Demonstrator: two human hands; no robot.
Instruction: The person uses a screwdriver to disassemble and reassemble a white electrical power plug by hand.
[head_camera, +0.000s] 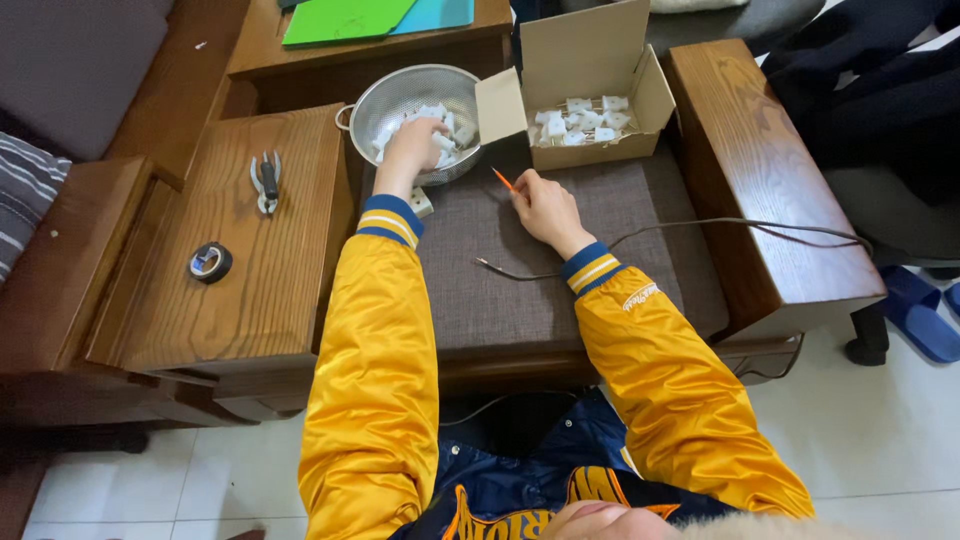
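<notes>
Grey cushion (560, 290) between wooden armrests serves as work surface. Left hand (413, 142) reaches into the metal colander (385, 100) at eleven o'clock, fingers closing around white plastic parts (452, 128). Right hand (545, 205) pinches an orange tool (503, 179), keeping it ready near the open cardboard box (585, 60) of parts.

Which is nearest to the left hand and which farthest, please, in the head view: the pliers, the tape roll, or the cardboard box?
From the left hand:
1. Cardboard box, just to its right.
2. Pliers, left on the wooden stand.
3. Tape roll, farther left and nearer the person.
</notes>
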